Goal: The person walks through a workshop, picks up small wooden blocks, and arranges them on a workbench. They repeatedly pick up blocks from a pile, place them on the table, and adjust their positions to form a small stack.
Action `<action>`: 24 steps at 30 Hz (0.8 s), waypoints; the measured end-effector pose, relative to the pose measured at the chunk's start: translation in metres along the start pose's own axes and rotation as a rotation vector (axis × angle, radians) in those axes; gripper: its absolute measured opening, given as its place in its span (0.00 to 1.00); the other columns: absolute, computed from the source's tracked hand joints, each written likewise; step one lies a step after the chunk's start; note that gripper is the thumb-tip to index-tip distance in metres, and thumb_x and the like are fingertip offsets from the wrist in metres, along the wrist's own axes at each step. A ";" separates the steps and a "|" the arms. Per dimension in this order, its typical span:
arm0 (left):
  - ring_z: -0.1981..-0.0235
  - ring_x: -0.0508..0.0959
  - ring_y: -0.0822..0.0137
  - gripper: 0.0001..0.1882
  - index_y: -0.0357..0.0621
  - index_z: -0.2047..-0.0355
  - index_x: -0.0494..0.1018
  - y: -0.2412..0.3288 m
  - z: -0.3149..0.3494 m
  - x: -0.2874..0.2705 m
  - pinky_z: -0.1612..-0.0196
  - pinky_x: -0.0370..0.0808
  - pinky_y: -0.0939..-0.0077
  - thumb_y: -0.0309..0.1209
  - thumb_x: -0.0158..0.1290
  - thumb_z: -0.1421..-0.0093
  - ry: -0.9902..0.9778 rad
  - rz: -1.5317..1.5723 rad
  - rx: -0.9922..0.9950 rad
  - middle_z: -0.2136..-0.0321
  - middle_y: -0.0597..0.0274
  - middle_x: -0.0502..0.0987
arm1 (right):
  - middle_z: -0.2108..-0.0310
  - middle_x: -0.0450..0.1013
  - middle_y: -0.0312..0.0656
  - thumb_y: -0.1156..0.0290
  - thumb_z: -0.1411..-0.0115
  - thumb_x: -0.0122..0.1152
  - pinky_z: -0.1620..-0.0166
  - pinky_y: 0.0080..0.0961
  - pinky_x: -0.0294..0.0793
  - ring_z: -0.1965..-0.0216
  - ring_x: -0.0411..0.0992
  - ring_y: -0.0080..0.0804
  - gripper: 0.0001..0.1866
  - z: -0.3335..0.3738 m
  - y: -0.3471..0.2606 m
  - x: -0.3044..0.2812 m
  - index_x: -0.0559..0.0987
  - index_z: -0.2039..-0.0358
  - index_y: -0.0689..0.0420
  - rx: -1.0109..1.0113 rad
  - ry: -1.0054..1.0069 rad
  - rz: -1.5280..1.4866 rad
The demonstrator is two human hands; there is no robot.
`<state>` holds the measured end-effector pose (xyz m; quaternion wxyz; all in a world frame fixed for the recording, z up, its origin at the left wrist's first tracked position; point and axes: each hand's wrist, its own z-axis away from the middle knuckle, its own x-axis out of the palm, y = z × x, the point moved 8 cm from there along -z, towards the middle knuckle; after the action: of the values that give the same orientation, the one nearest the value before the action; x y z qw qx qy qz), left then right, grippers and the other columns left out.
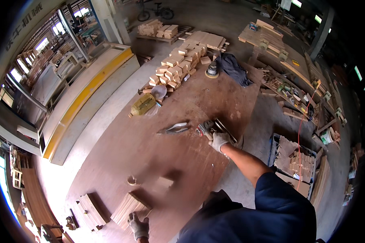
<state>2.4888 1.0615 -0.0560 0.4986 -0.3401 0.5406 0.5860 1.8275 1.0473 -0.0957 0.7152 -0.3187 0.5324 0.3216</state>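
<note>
My right hand (220, 141), in a pale work glove, reaches out over the brown tabletop (150, 141). Its fingers are closed on a small dark hand-held power tool (205, 127) with a red part, possibly an angle grinder; the hand covers much of it. Beside that lies a dark flat piece (225, 128). At the near edge, my gloved left hand (138, 227) has its fingers apart next to a glued wooden block (129, 208), seemingly touching its near end. Another wooden piece (92, 211) with notched ends lies to the left. A small wood block (165, 182) and a ring-shaped roll (132, 180) sit beyond.
Stacked wood blocks (176, 67) fill the table's far end, near a round sander (211, 71) and dark cloth (233, 69). A yellowish plastic container (143, 104) stands left, a shiny pointed piece (175, 128) mid-table. On the right are a crate of offcuts (294, 160) and an orange cord (299, 141).
</note>
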 end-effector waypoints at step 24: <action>0.26 0.55 0.42 0.45 0.36 0.29 0.61 -0.025 0.033 -0.003 0.25 0.57 0.54 0.43 0.65 0.42 -0.137 -0.043 0.159 0.27 0.43 0.57 | 0.61 0.81 0.56 0.46 0.44 0.69 0.51 0.48 0.78 0.58 0.81 0.55 0.26 0.271 -0.203 0.098 0.81 0.60 0.59 -0.171 -0.039 -0.201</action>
<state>2.5179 1.0907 -0.0541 0.5723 -0.2702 0.5424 0.5524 2.1626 1.1560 -0.1050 0.7242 -0.4240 0.4544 0.2988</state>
